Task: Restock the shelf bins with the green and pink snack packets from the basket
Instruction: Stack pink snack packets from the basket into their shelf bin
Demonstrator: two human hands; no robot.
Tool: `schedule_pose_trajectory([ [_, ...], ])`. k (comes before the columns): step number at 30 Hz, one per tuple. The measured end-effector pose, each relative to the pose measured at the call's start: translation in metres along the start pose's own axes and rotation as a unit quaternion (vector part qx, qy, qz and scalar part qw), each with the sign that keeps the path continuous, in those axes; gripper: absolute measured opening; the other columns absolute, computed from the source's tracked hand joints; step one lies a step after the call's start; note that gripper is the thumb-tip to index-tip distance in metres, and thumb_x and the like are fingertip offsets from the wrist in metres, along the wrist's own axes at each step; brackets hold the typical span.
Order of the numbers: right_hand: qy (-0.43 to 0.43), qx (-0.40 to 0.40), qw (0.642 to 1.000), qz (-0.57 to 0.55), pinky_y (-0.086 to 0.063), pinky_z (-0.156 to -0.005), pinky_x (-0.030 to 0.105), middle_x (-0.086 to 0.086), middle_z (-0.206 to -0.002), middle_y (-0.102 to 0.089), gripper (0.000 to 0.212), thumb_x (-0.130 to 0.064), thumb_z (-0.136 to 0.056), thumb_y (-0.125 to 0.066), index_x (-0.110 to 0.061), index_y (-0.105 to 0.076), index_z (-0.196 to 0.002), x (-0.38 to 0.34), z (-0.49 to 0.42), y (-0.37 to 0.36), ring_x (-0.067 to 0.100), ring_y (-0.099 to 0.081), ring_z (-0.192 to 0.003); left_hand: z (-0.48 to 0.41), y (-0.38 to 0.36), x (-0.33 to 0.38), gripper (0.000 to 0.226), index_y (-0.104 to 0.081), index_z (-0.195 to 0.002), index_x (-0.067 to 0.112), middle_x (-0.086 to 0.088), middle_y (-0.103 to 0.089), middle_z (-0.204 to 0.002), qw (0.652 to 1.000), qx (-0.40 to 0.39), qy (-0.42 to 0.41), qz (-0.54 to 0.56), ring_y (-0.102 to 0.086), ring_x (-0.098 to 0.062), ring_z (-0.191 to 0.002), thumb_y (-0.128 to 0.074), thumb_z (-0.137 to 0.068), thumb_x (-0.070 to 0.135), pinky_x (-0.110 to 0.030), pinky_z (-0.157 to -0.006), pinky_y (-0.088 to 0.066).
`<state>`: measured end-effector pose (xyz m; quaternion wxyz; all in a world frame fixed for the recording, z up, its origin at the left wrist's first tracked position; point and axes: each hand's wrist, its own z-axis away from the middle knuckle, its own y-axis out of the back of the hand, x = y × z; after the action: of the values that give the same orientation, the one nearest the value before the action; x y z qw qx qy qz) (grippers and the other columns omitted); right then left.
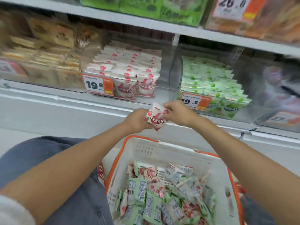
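Note:
Both hands hold a small stack of pink snack packets (156, 117) above the basket, just below the shelf edge. My left hand (137, 120) grips the stack from the left and underneath; my right hand (177, 112) pinches its top right side. The white basket (164, 151) with orange rim sits below, with several green and pink packets (162, 195) loose inside. The clear pink-packet bin (129, 73) stands straight ahead on the shelf. To its right is the green-packet bin (211, 82). Both bins hold several rows of packets.
A bin of brown snack packs (42, 51) fills the shelf's left side. An upper shelf (129, 20) carries green and orange goods. Price tags reading 19.8 (97, 85) hang on both bin fronts. My knee in blue jeans (48, 151) is left of the basket.

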<state>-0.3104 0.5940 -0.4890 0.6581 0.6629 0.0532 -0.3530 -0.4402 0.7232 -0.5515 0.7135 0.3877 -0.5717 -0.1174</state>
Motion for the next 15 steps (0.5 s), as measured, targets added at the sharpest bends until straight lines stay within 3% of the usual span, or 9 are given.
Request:
schedule_pose_trajectory([
  [4,0.061,0.081,0.993,0.053,-0.03,-0.052,0.024,-0.002,-0.061,-0.05,0.028,-0.023,-0.082,-0.075,-0.012,-0.057,-0.064,-0.06,-0.016,0.071,0.009,-0.04,-0.056,-0.005,0.065,0.024,0.023,-0.063,-0.09,0.024,0.011,-0.067,-0.083,0.986,0.151,-0.042,0.057,-0.066,-0.011,-0.081,-0.08,-0.076,0.016,-0.024,-0.067,-0.047],
  [6,0.09,0.158,0.982,0.053,-0.03,-0.057,0.029,0.008,-0.066,-0.053,0.027,-0.024,-0.082,-0.075,-0.001,-0.061,-0.074,-0.077,-0.03,0.096,0.009,-0.04,-0.059,-0.004,0.094,0.022,0.026,-0.059,-0.1,0.028,0.011,-0.062,-0.088,0.97,0.24,-0.035,-0.007,-0.06,-0.009,-0.079,-0.073,-0.081,0.017,-0.023,-0.065,-0.044],
  [8,0.081,0.195,0.976,0.058,-0.033,-0.057,0.029,0.014,-0.073,-0.059,0.026,-0.023,-0.082,-0.074,0.001,-0.064,-0.08,-0.086,-0.045,0.113,0.011,-0.044,-0.062,-0.006,0.112,0.012,0.037,-0.057,-0.121,0.024,0.003,-0.061,-0.11,0.951,0.293,-0.003,-0.1,-0.058,-0.017,-0.099,-0.068,-0.086,0.019,-0.033,-0.078,-0.048],
  [11,0.033,0.142,0.982,0.117,-0.032,-0.053,0.029,0.005,-0.063,-0.051,0.027,-0.018,-0.082,-0.073,-0.003,-0.057,-0.066,-0.085,-0.068,0.112,0.014,-0.044,-0.059,-0.013,0.118,0.0,0.039,-0.055,-0.13,0.013,-0.009,-0.053,-0.13,0.939,0.289,0.042,-0.18,-0.046,-0.029,-0.121,-0.059,-0.092,0.018,-0.043,-0.091,-0.045],
  [15,-0.012,0.062,0.977,0.204,-0.027,-0.051,0.032,0.003,-0.059,-0.04,0.043,-0.016,-0.082,-0.072,-0.012,-0.037,-0.057,-0.073,-0.097,0.079,0.021,-0.042,-0.062,-0.018,0.114,-0.003,0.031,-0.059,-0.122,0.008,-0.013,-0.056,-0.123,0.928,0.291,0.034,-0.23,-0.044,-0.032,-0.116,-0.046,-0.097,0.021,-0.043,-0.088,-0.043],
])
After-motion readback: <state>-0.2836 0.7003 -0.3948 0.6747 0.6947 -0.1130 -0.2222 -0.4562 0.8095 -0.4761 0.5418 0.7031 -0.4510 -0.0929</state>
